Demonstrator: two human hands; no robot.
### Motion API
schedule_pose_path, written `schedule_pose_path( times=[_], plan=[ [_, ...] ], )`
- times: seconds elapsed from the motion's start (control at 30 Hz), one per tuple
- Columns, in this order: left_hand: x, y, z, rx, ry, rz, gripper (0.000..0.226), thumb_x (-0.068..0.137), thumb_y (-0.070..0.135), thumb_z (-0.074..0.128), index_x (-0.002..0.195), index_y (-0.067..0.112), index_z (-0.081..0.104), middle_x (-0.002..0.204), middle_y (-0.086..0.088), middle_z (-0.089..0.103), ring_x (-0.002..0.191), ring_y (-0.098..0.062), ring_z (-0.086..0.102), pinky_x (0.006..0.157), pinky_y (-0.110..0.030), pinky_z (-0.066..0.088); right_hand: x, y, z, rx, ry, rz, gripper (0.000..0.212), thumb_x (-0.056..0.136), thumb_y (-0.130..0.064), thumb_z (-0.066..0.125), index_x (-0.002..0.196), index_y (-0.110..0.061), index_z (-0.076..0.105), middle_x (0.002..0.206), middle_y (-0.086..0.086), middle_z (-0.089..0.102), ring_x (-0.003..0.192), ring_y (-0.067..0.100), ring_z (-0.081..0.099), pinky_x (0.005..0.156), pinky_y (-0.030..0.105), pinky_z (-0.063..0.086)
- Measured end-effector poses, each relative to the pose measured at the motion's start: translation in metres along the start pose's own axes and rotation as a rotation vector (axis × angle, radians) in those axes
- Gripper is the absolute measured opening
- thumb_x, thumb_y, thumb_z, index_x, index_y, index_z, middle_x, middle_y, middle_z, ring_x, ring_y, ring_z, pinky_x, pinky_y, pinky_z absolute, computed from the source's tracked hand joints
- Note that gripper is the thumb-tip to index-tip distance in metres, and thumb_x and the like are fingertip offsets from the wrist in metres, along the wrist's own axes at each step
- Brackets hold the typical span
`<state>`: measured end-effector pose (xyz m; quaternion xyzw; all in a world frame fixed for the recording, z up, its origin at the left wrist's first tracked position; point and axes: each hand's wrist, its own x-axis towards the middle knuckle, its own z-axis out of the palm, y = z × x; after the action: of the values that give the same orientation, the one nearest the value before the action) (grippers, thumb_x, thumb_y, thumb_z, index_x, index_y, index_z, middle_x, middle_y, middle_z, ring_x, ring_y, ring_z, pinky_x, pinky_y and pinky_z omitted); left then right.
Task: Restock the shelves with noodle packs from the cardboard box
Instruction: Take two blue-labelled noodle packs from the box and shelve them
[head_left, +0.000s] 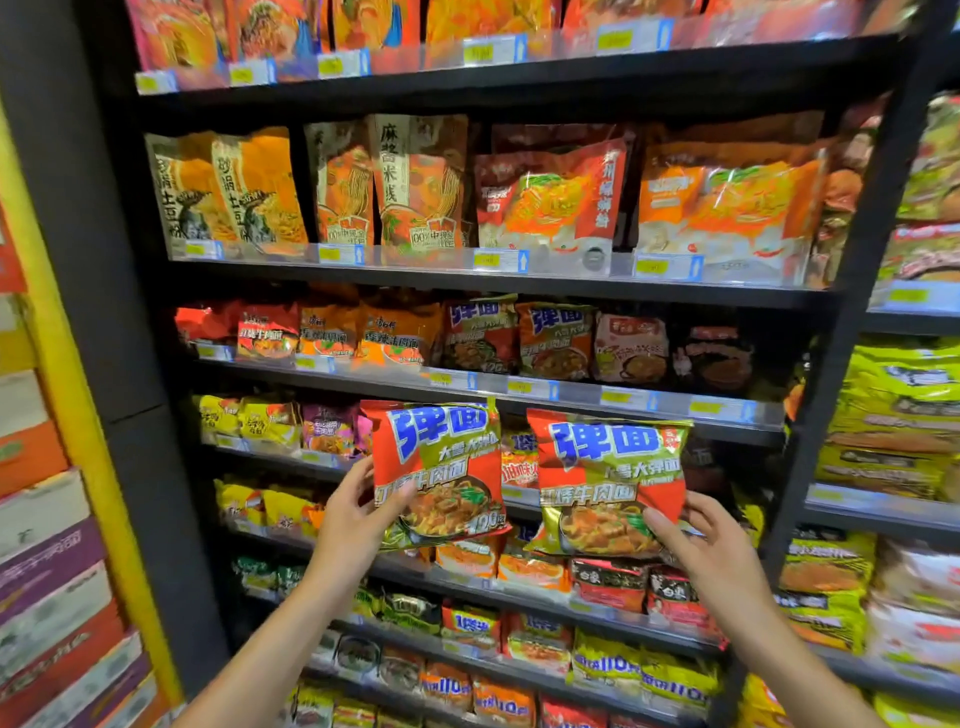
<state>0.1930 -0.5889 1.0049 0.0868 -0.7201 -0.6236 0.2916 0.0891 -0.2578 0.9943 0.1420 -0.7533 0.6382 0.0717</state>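
Two bare forearms, sleeveless as far as visible, left grip (358, 514) and right grip (698, 540) apparently ringless, ungloved.

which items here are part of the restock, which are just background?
In the job:
left hand holding a red noodle pack
right hand holding a matching pack
same packs shelved above

Background:
stacked cartons
yellow-green bags
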Motion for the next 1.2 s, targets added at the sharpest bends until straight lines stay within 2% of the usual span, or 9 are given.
schedule_pose_path(
  times=[0.13,0.27,0.33,0.47,0.57,0.7,0.93,1.07,1.2],
  plan=[
    [0.052,-0.016,-0.009,0.029,-0.012,0.009,0.056,0.083,0.043,0.075,0.134,0.035,0.054,0.126,0.012,0.065,0.116,-0.007,0.062,0.102,-0.038,0.049,0.042,0.008,0.026,-0.008,0.008,0.014,0.052,0.082,-0.038,0.073,0.128,-0.019,0.057,0.121,-0.001,0.065,0.110,0.006,0.061,0.081,0.021,0.048],
    [0.107,-0.020,-0.012,0.036,-0.017,0.045,0.048,0.086,0.033,0.074,0.131,0.030,0.058,0.123,0.013,0.068,0.116,-0.005,0.061,0.103,-0.035,0.048,0.082,0.012,0.055,0.035,0.013,0.069,0.072,0.068,-0.050,0.078,0.130,-0.021,0.057,0.128,0.004,0.064,0.118,0.019,0.061,0.099,0.041,0.051],
    [0.133,-0.023,-0.012,0.024,-0.019,0.070,0.039,0.087,0.027,0.071,0.125,0.029,0.060,0.117,0.014,0.070,0.109,-0.003,0.064,0.097,-0.029,0.050,0.101,0.012,0.067,0.049,0.014,0.063,0.072,0.066,-0.050,0.078,0.127,-0.019,0.058,0.122,0.004,0.067,0.116,0.021,0.062,0.100,0.042,0.050],
    [0.176,-0.032,-0.016,0.022,-0.054,0.096,0.038,0.090,0.030,0.070,0.127,0.030,0.060,0.120,0.010,0.069,0.110,-0.005,0.065,0.093,-0.029,0.050,0.126,0.017,0.090,0.058,0.056,0.083,0.090,0.054,-0.073,0.079,0.127,-0.025,0.058,0.125,0.001,0.066,0.119,0.021,0.061,0.105,0.049,0.047],
    [0.216,-0.035,-0.017,0.033,-0.084,0.123,0.035,0.092,0.030,0.068,0.126,0.029,0.061,0.119,0.009,0.070,0.109,-0.006,0.066,0.093,-0.032,0.051,0.135,0.015,0.101,0.069,0.093,0.098,0.076,0.054,-0.072,0.080,0.117,-0.032,0.062,0.120,-0.003,0.069,0.119,0.022,0.060,0.106,0.051,0.045],
    [0.266,-0.033,-0.011,0.007,-0.166,0.132,0.033,0.093,0.032,0.066,0.126,0.032,0.061,0.120,0.011,0.069,0.110,-0.006,0.065,0.094,-0.030,0.049,0.144,0.010,0.112,0.075,0.116,0.108,0.041,0.077,-0.039,0.078,0.113,-0.031,0.062,0.116,-0.003,0.070,0.114,0.021,0.063,0.105,0.047,0.047],
    [0.347,-0.029,0.015,0.113,-0.198,0.174,0.030,0.092,0.033,0.068,0.119,0.023,0.061,0.110,0.005,0.071,0.101,-0.012,0.068,0.097,-0.049,0.052,0.152,0.008,0.133,0.075,0.198,0.119,0.043,0.071,-0.034,0.078,0.111,-0.024,0.066,0.102,-0.004,0.076,0.092,0.008,0.071,0.091,0.036,0.053],
    [0.378,-0.023,0.033,0.193,-0.162,0.159,0.049,0.092,0.042,0.066,0.128,0.011,0.053,0.129,-0.003,0.059,0.121,-0.022,0.055,0.104,-0.044,0.044,0.152,0.012,0.139,0.050,0.236,0.142,0.044,0.073,-0.037,0.079,0.113,-0.027,0.066,0.103,-0.010,0.075,0.104,0.012,0.068,0.102,0.045,0.049],
    [0.396,-0.021,0.054,0.310,-0.113,0.124,0.029,0.096,0.021,0.063,0.080,0.012,0.041,0.077,-0.001,0.040,0.075,-0.018,0.043,0.057,-0.030,0.033,0.149,0.012,0.141,0.031,0.280,0.155,0.056,0.072,-0.040,0.078,0.124,-0.025,0.061,0.123,-0.003,0.066,0.121,0.016,0.056,0.109,0.050,0.043]
  ],
)
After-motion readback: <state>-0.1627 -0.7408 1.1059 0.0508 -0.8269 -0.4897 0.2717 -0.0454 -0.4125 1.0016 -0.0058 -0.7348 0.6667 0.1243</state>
